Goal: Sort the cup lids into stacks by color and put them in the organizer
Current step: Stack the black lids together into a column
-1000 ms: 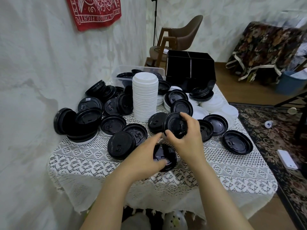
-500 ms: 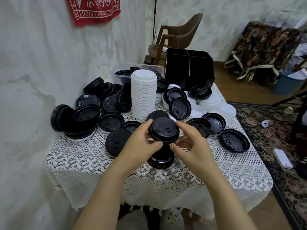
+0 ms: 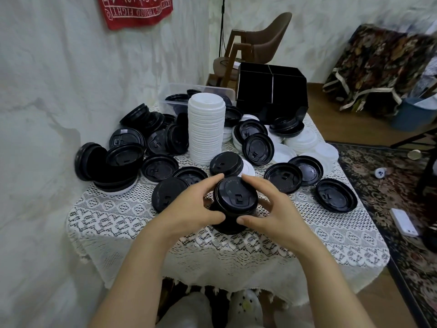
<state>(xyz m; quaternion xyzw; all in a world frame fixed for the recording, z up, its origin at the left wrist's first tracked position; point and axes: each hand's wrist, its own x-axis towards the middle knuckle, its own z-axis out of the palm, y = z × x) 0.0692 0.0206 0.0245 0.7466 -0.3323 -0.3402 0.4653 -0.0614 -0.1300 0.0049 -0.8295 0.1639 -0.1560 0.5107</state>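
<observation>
I hold a short black stack (image 3: pixel 235 204) of lids between my two hands, its top lid facing up with the sip tab toward me. My left hand (image 3: pixel 191 209) is curled on its left side, forefinger on the far rim and thumb low on the near side. My right hand (image 3: pixel 272 214) grips the other side the same way, thumb tip pressed to the lower near edge. I cannot tell whether the stack's base touches the surface (image 3: pixel 118 216).

Just left of my left hand lies a black lid (image 3: pixel 168 194), top up. Just beyond my fingertips sits another lid (image 3: pixel 225 163), partly over a white one. To the right of my right hand two upturned lids (image 3: pixel 282 177) lie near, and a third (image 3: pixel 337 195) lies further right.

Farther beyond my hands stands the tall white stack (image 3: pixel 205 129). Left of it is a heap of black lids (image 3: pixel 151 131), some on edge, and well left of my left hand a thicker black pile (image 3: pixel 113 166). Right of the white stack, flat white lids (image 3: pixel 305 138) spread out with black ones on top.

At the far edge stands the black organizer (image 3: pixel 272 91), and beside it a clear bin (image 3: pixel 175 91) holding more black lids.
</observation>
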